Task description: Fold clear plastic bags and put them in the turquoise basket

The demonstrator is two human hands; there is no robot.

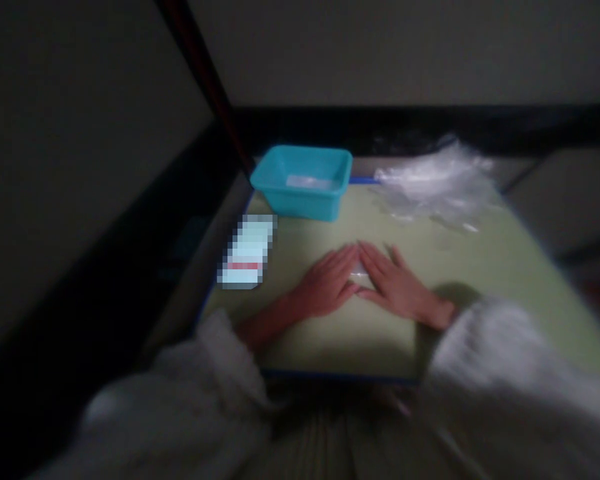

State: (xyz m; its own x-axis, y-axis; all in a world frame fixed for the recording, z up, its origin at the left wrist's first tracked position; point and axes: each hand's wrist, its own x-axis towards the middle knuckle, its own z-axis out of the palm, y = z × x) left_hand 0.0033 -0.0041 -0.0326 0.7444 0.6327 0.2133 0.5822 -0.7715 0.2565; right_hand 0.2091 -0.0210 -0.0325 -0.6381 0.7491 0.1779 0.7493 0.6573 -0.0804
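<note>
left grip [326, 284]: just right of the frame's center, unclenched, palm down with fingers extended and close together, fingertips meeting those of the other hand.
right grip [394, 285]: to the right of it, also flat and unclenched, thumb and fingertips angled in toward the left grip.
small pale piece [359, 268]: right of the frame's center, on the worktop, between and partly under the fingers of both hands; too covered and blurred to name.
worktop [505, 267]: yellow-green with a blue edge, across the middle and right of the frame.
turquoise tub [300, 203]: upper middle, open at the top, upright near the far edge.
tub contents: a pale flat piece [310, 182] at the bottom; what it is, i cannot tell.
clear plastic [437, 180]: crumpled heap, upper right, well apart from the tub; whether it contains anything is unclear.
bright flat rectangle [247, 252]: left of center, pixelated, with a red band.
sleeves [500, 353]: pale, lower left and lower right.
</note>
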